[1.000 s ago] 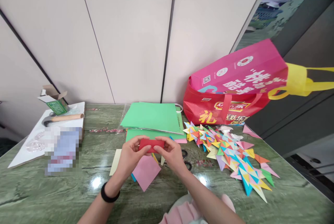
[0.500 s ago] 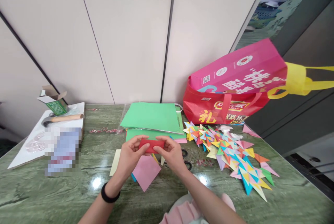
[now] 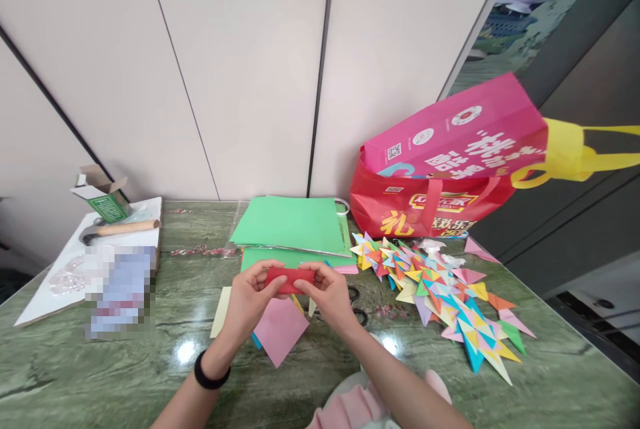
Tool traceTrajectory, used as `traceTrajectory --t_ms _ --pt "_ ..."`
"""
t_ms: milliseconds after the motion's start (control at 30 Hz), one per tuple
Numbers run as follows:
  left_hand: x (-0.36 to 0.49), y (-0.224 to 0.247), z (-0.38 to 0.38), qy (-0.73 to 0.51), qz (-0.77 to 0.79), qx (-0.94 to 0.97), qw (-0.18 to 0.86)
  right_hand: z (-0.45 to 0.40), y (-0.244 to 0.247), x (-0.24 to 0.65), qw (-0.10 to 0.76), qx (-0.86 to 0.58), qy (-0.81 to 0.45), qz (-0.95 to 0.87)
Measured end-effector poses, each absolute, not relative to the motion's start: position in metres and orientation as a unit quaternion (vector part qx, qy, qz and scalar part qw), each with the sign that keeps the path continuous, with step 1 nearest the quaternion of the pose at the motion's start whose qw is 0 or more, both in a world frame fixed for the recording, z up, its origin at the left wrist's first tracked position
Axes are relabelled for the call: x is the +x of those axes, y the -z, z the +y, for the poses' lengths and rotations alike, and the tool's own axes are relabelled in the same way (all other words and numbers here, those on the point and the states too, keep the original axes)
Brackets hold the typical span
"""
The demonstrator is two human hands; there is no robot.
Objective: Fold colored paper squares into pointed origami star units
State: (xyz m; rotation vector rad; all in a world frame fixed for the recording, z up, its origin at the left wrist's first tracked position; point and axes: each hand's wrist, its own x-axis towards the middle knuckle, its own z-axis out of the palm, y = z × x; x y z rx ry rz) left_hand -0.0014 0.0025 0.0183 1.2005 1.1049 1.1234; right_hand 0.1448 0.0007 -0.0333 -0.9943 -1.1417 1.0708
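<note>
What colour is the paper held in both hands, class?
The paper is red, seen best in the head view.

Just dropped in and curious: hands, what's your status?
Left hand and right hand: both pinching red paper. Pink sheet below; scissors nearby, partly hidden.

A thick, rounded black band (image 3: 201, 376) circles the left hand's (image 3: 251, 294) wrist, and both forearms (image 3: 395, 375) are bare.
</note>
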Motion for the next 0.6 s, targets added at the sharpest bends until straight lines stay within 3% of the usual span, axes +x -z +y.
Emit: traceTrajectory --t_ms 600 --pt "-0.0016 -0.0159 0.0032 -0.480 0.456 0.503 0.555 0.0007 0.0329 0.1441 0.606 -0.439 -0.466 -0.472"
